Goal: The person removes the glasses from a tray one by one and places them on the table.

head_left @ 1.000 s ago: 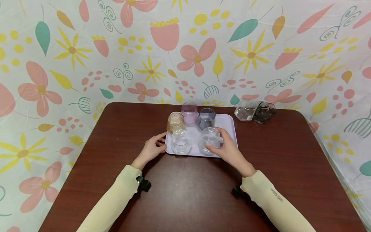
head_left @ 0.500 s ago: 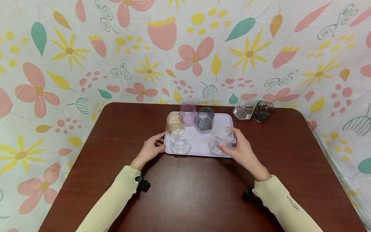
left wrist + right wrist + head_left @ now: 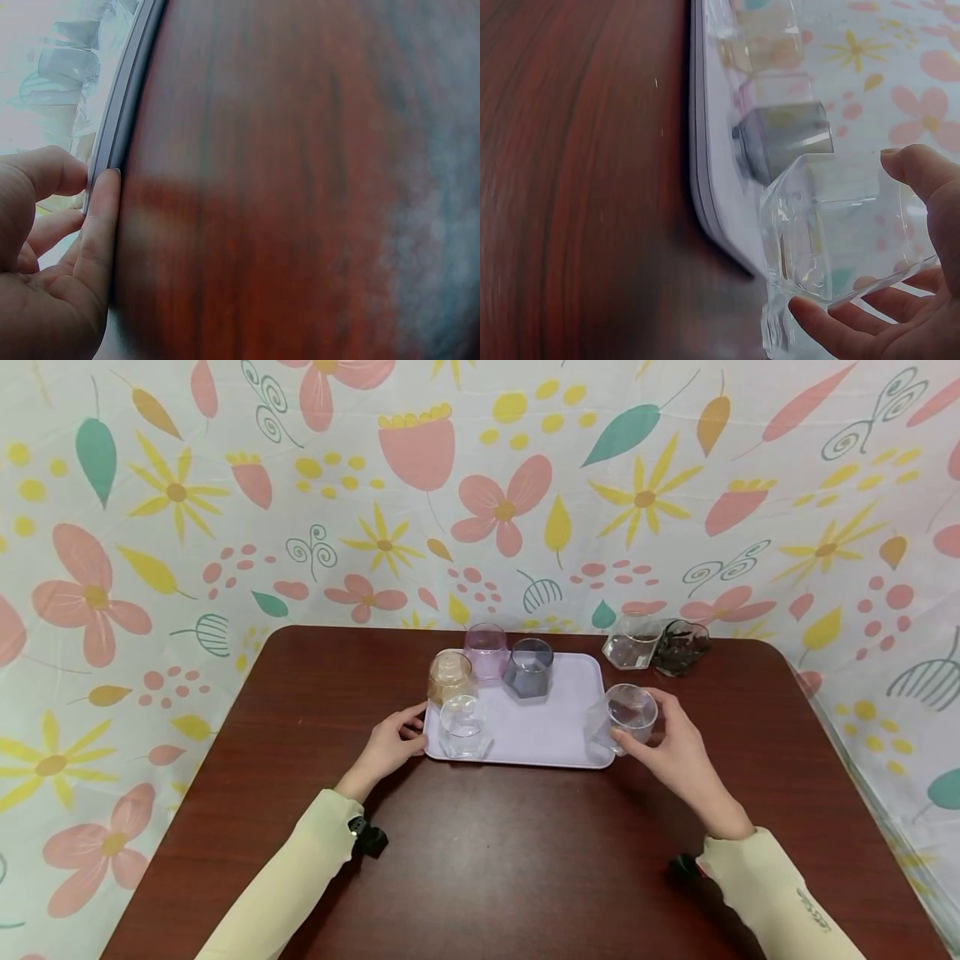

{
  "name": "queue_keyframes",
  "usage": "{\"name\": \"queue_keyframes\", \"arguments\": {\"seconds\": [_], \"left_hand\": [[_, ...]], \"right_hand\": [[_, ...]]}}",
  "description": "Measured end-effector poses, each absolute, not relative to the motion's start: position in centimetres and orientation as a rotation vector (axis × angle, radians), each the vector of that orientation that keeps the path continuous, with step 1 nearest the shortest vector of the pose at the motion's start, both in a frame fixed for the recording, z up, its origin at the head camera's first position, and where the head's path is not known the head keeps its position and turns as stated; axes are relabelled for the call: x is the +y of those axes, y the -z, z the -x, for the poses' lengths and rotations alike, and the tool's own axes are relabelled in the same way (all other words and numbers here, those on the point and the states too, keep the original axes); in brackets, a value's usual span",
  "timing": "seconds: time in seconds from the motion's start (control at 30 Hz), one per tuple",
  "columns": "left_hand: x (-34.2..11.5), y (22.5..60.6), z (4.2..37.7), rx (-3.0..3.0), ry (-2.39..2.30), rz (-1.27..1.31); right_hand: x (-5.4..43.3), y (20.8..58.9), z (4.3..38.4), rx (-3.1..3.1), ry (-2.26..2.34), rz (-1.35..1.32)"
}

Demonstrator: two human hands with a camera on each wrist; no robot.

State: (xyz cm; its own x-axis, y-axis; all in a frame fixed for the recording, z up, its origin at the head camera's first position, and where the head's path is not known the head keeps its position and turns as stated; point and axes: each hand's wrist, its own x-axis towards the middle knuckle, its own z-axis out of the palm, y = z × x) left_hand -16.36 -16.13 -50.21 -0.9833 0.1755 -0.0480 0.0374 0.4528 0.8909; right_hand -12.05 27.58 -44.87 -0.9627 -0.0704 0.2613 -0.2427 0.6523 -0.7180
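A: How are the grips read, with twelve at the far side of the tray point(image 3: 536, 731)?

B: A clear glass point(image 3: 632, 712) is grasped between thumb and fingers by the right grip point(image 3: 678, 747). It is found at three o'clock, over the tray's edge, mouth up and leaning slightly toward three. Whether the rim is touched cannot be told. The corner at eight o'clock is held by the left grip point(image 3: 385, 747), thumb and curled fingers set against it.

A: What else is noted?

B: On the tray: second clear glass point(image 3: 465, 735) at eight, amber glass point(image 3: 444, 687) at ten, pink glass point(image 3: 486, 649) at eleven, grey glass point(image 3: 529, 672) near twelve. Beyond the tray at two, a third clear glass point(image 3: 630, 650) and a dark glass point(image 3: 681, 650) are seen side by side on the tabletop point(image 3: 480, 860).

A: Which step is judged to be in hand?

B: Transfer of the held glass off the tray is inferred, with the tray steadied.

A: And what is called for next?

B: Clearance over the rim, probably, then a levelled base before any release; the tray is best kept pinned meanwhile.
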Motion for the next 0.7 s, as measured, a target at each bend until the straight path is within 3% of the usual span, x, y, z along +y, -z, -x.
{"name": "queue_keyframes", "arguments": {"seconds": [0.7], "left_hand": [[-16.1,50.0,16.3,2.59,-1.541,-0.213]], "right_hand": [[34.2,44.3,12.3,-2.672,-1.13,0.008]]}}
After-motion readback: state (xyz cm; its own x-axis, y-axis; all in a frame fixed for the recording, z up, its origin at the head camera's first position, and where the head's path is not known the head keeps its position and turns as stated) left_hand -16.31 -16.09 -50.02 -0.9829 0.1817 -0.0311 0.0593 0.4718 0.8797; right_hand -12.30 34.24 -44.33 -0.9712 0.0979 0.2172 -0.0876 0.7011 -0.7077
